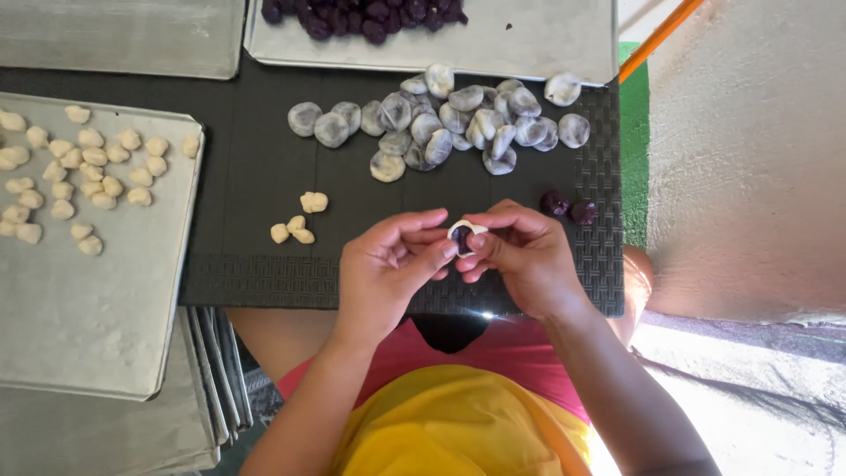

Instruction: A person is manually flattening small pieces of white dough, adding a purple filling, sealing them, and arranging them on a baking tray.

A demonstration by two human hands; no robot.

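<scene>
Both my hands pinch one small dough round (464, 236) with a dark purple filling showing in its middle. My left hand (388, 264) holds its left edge, my right hand (520, 251) its right edge, just above the near edge of a black woven mat (256, 167). Two dark purple balls (568, 208) lie on the mat just beyond my right hand. A pile of flat greyish dough discs (449, 123) lies farther back. Three small pale dough lumps (300, 220) rest left of my left hand.
A metal tray (97, 317) at the left carries several pale shaped dough pieces (79, 167). A tray at the back (529, 40) holds dark purple balls (361, 16). More trays are stacked under the left one. A pale wall and an orange stick (661, 35) stand at the right.
</scene>
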